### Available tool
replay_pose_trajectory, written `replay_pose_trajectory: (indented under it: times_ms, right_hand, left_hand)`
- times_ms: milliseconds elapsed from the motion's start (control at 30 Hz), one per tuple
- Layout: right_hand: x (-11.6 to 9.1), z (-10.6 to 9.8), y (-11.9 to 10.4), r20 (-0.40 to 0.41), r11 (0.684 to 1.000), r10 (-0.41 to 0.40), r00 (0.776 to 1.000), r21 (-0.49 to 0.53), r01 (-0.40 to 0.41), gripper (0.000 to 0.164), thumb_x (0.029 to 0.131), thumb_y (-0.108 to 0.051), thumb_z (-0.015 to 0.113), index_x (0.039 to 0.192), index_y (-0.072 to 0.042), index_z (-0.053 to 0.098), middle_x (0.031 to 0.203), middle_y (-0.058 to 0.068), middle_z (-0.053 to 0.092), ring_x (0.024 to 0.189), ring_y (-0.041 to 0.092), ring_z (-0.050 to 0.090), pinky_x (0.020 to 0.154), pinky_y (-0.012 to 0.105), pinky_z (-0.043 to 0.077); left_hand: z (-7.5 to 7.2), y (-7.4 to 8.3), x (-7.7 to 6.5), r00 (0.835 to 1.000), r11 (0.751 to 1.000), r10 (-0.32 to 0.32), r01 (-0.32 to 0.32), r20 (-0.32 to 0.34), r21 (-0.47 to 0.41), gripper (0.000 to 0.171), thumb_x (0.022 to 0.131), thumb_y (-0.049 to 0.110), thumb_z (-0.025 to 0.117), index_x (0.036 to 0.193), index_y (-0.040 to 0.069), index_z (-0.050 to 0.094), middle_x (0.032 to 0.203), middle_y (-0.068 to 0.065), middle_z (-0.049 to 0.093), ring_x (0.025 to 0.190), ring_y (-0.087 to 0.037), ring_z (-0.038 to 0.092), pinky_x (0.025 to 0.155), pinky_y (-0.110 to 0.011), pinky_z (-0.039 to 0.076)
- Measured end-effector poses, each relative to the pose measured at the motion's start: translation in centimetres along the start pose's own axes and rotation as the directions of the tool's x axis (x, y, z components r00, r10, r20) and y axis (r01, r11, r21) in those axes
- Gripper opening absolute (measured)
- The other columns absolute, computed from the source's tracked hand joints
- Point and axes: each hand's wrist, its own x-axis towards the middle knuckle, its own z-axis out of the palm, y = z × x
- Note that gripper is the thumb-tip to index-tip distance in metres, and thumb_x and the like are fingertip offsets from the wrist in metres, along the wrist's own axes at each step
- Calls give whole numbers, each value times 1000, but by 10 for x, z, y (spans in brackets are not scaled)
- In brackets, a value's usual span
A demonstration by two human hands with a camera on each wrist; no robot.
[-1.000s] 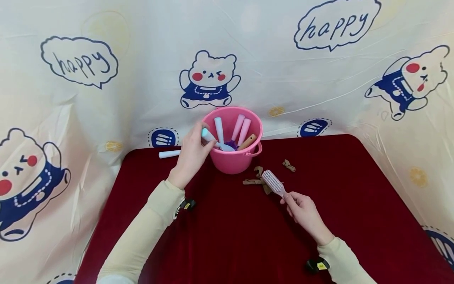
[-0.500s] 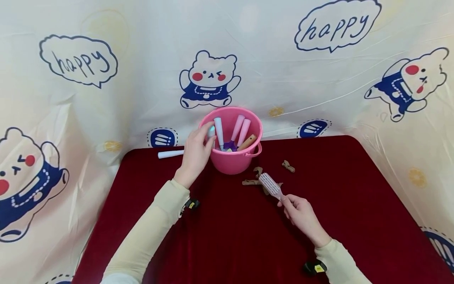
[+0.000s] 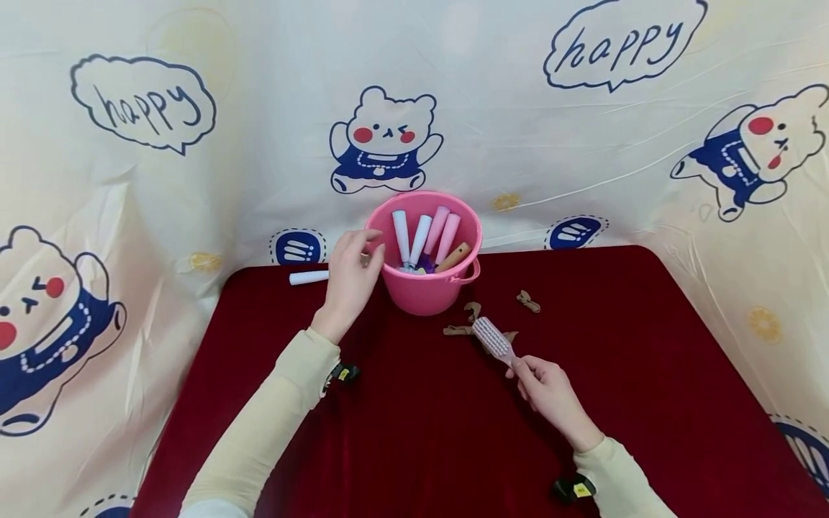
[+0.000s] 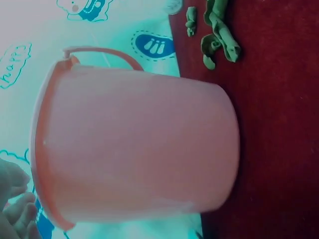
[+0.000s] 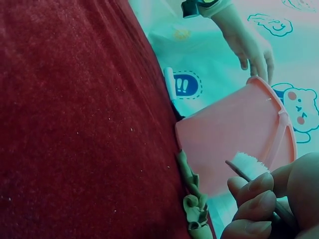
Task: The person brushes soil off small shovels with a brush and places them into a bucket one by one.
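A pink bucket stands at the back of the red-covered table. Two light blue handles, two pink handles and a brown handle lean inside it; their lower ends are mostly hidden. My left hand is at the bucket's left rim with nothing held, fingers loosely bent. Behind it a pale blue handle lies on the table, partly covered. My right hand grips a pale purple brush by its handle, bristles upward, in front of the bucket. The right wrist view shows the bristles too.
Brown twisted strips lie on the table right of the bucket's base, partly beneath the raised brush in view. A smaller brown knotted piece lies further right. A printed cloth hangs behind the table.
My left hand has let go of a light blue-handled item, which now leans in the bucket, and has drawn slightly left. The brush has shifted a little left in my right hand.
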Motion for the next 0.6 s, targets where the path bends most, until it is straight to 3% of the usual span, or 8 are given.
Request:
replay_pose_trajectory:
  times_ms: [200,367,467,600]
  right_hand:
    - [4,3,-2,18,1000,-11,1000,-9,11,33,111,-27,51,96,-4,70,62,6,54,45,13,46,46,28,44]
    - [6,6,-5,31,1000,-10,999,-12,11,33,111,-28,51,96,-5,70,62,5,54,45,13,46,47,28,45]
    - [5,8,-5,40,1000,-4,999,-18,4,33,111,-28,51,96,-5,70,62,5,54,46,13,46,47,28,45]
    - [-2,12,-2,41,1000,14,999,-12,-14,33,111,-28,52,95,-6,70,61,5,54,45,13,46,46,28,44]
  left_hand:
    - [-16,-32,-12,1000,1000,4,-3,-31,24,19,101,7,66,118,-1,71,112,-17,67,96,-34,62,80,-47,54]
    - [-32,-76,-20,994,990,-77,67,82,120,17,100,6,65,115,-1,70,110,-18,68,97,-36,64,83,-48,54]
    - [-40,-107,-22,965,967,-180,138,189,216,18,101,7,62,115,-1,70,111,-20,67,100,-38,63,86,-52,53]
    - [-40,-140,-21,923,916,-285,182,260,357,25,101,7,60,123,-2,67,123,-26,63,112,-44,56,93,-59,47]
